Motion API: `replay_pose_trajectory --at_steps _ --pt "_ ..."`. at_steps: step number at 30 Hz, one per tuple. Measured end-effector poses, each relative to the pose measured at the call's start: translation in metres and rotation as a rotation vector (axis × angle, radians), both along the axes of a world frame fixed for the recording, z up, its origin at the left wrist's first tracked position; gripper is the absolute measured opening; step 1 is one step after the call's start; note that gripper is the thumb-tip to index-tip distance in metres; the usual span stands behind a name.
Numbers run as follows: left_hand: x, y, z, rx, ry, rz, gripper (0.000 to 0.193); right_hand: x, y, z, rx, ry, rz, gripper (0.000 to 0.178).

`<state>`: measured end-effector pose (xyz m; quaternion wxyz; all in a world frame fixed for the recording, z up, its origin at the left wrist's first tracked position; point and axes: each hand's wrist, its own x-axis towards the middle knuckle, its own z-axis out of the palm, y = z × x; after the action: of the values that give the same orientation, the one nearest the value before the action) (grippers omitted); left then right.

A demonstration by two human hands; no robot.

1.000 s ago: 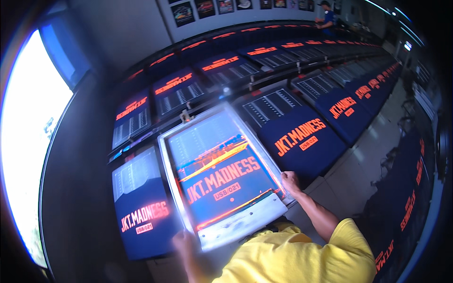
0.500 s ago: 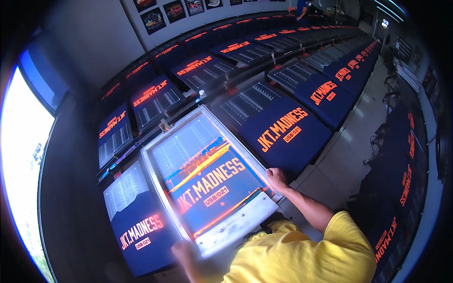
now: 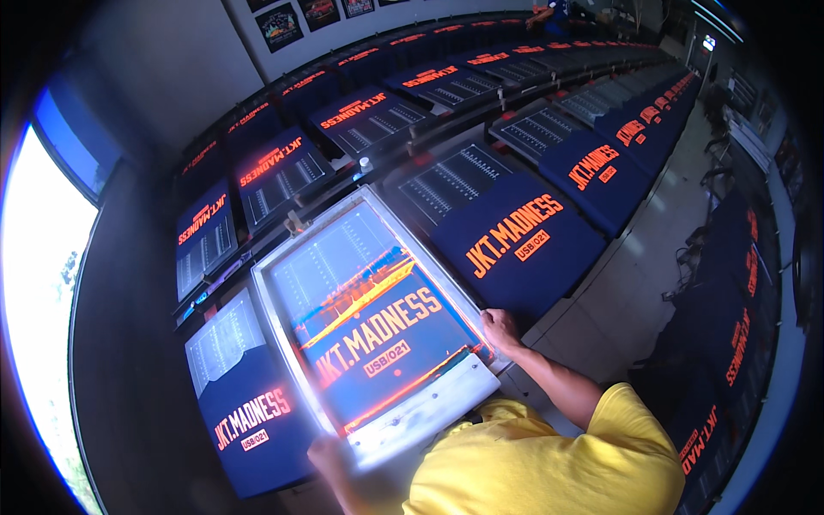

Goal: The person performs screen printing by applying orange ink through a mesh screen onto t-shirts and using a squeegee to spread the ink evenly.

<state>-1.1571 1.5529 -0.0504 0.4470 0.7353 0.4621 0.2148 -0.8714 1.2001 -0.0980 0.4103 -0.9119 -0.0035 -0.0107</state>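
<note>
A screen-printing frame [image 3: 296, 365] with pale metal sides lies over a printing board in front of me. Through its mesh, large orange lettering shows on dark blue, with a streak of orange ink [image 3: 365, 290] across the middle. My right hand [image 3: 499, 329] is closed round the right side of the frame, near its front corner. At the near left corner, my left hand [image 3: 330, 462] grips the frame; its fingers are slightly blurred. Beside the frame lie printed navy fabric pieces, one on the left [image 3: 253, 459] and one on the right [image 3: 515, 232].
Long rows of boards with printed navy fabric [image 3: 579, 167] stretch into the distance. A metal rail [image 3: 322, 206] runs behind the frame, with a small white-capped bottle [image 3: 365, 165] by it. Another person [image 3: 556, 10] stands far off. Tiled floor [image 3: 639, 236] lies to the right.
The frame and both hands sit slightly further left and higher in the picture, and the background has shifted a little too. Both hands keep the same hold on the frame.
</note>
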Motion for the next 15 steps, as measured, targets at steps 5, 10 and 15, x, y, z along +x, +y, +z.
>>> replay_pose_trajectory --at_steps 5,10,15 --pt "-0.018 0.026 -0.014 0.032 -0.041 -0.046 0.042 -0.018 0.016 0.007 0.084 -0.039 0.007 0.035" --pt "0.006 -0.004 -0.011 0.025 -0.029 0.037 0.046 -0.004 -0.003 -0.001 0.118 -0.064 0.020 0.035" --pt "0.005 0.006 -0.025 0.115 0.030 0.048 0.050 -0.009 -0.002 -0.001 0.138 0.002 0.007 0.035"
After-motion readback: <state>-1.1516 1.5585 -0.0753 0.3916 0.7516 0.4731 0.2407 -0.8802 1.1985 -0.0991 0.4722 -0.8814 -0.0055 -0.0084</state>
